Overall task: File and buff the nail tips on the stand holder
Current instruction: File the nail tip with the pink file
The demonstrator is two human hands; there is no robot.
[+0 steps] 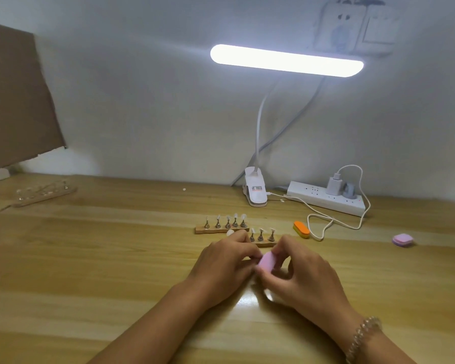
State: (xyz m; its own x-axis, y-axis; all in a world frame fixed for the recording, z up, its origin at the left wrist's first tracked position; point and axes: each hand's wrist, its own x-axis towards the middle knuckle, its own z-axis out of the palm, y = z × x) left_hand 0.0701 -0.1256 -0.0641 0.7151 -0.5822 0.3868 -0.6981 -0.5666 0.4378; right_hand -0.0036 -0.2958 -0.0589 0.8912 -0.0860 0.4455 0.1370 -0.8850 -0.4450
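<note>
Between the two hands, just above the tabletop (pixel 116 258), is a pink buffer block (pixel 267 260). I see the right hand (pixel 300 271) pinching it between thumb and curled fingers. The left hand (pixel 226 261) is curled as well, its fingertips against the block's left end, so the hands are together. Whether those fingers pinch anything of their own I cannot tell from here.

Just beyond the knuckles lies a wooden stand holder (pixel 267 243). It has three upright metal pegs carrying clear nail tips (pixel 261 229), and the left hand hides its left part. Just past it lies a second holder (pixel 221 229) with five pegs, and a loose tip (pixel 230 233) lies between the two.

Beyond the right hand and to its right sits an orange buffer (pixel 301 229), and further right a lilac block (pixel 403 240). Well beyond stand a lit clip lamp (pixel 256 191) and a white power strip (pixel 326 199). Far left of the left hand lies a third holder (pixel 45 195). A bead bracelet (pixel 363 337) circles the right wrist.
</note>
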